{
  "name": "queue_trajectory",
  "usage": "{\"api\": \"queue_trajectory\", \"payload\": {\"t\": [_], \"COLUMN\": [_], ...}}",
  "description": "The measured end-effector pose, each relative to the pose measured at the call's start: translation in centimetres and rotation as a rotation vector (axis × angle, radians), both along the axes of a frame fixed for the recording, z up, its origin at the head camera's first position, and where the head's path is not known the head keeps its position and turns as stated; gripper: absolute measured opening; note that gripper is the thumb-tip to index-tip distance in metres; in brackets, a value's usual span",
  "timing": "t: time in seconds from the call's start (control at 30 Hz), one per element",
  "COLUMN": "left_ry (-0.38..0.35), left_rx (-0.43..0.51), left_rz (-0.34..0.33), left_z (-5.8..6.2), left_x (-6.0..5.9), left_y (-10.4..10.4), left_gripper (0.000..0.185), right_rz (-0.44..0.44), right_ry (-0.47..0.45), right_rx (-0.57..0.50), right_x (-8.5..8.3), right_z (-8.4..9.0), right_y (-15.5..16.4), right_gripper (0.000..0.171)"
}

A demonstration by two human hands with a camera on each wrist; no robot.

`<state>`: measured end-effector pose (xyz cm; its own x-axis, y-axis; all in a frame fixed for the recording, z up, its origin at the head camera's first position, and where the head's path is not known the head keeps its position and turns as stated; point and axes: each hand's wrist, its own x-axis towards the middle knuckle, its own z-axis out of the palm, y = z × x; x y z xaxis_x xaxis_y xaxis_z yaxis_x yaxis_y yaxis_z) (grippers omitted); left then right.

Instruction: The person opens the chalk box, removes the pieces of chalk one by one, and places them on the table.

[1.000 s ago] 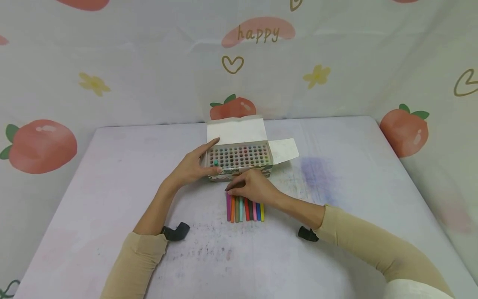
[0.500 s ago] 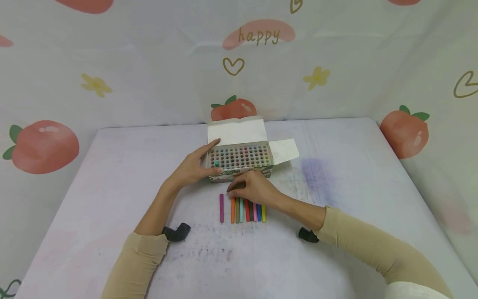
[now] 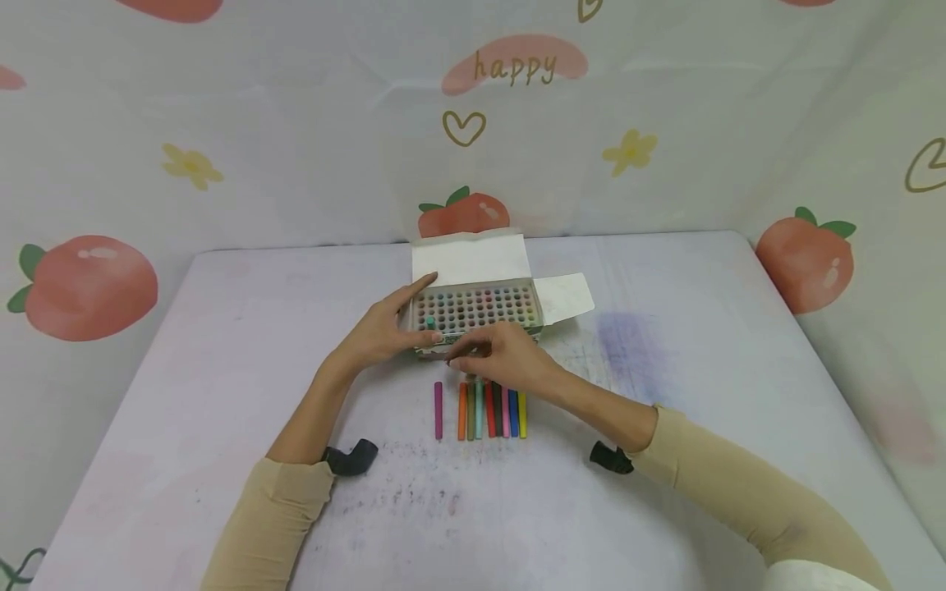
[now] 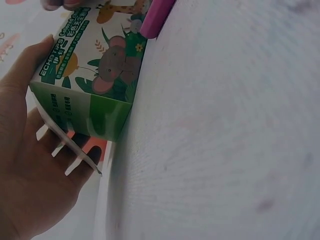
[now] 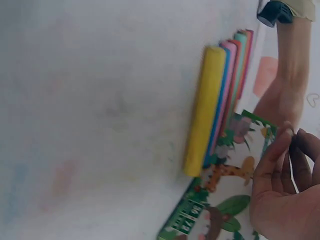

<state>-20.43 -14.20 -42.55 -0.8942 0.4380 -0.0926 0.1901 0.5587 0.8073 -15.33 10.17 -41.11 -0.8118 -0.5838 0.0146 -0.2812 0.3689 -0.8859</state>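
Observation:
An open chalk box (image 3: 473, 310) stands on the table, its top a grid of chalk ends with one green stick (image 3: 430, 322) poking up at the front left. My left hand (image 3: 375, 330) grips the box's left end, thumb at the front edge, fingers behind the side flap. In front of the box lie several chalk sticks side by side, from orange (image 3: 461, 411) to yellow (image 5: 204, 110); a purple one (image 3: 438, 410) lies apart on their left. My right hand (image 3: 506, 358) hovers at the box's front, above the row, fingers loosely curved, tips close together; I see no chalk between them.
White lid flaps (image 3: 563, 297) fold out at the box's back and right. Dark wrist straps (image 3: 351, 458) show at both sleeves. Coloured smudges (image 3: 631, 349) mark the table, and a printed cloth (image 3: 318, 148) hangs along its back.
The purple chalk stick has shifted left, opening a gap beside the orange one. My right hand has then risen off the row towards the box's front. My left hand stays put.

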Motion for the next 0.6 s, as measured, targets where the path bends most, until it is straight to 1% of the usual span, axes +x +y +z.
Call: {"api": "queue_trajectory", "payload": {"t": [0.1, 0.27, 0.37, 0.47, 0.6], "left_ry": [0.001, 0.002, 0.01, 0.016, 0.01], "left_rx": [-0.004, 0.003, 0.003, 0.006, 0.012], "left_rz": [0.0, -0.002, -0.006, -0.011, -0.01], "left_z": [0.0, 0.0, -0.1, -0.2, -0.1], "left_x": [0.0, 0.0, -0.1, -0.2, -0.2], "left_y": [0.0, 0.0, -0.1, -0.1, -0.1], "left_gripper": [0.089, 0.09, 0.09, 0.09, 0.089], "right_rz": [-0.001, 0.002, 0.003, -0.005, -0.026], "right_ry": [0.0, 0.064, 0.1, 0.113, 0.094], "right_rx": [-0.022, -0.037, -0.029, -0.024, -0.044], "right_x": [-0.3, -0.9, -1.3, -1.6, -1.9], "right_z": [0.6, 1.3, 1.6, 1.8, 1.9], "right_y": [-0.1, -0.3, -0.4, -0.5, -0.6], "right_gripper": [0.015, 0.016, 0.015, 0.014, 0.014]}}
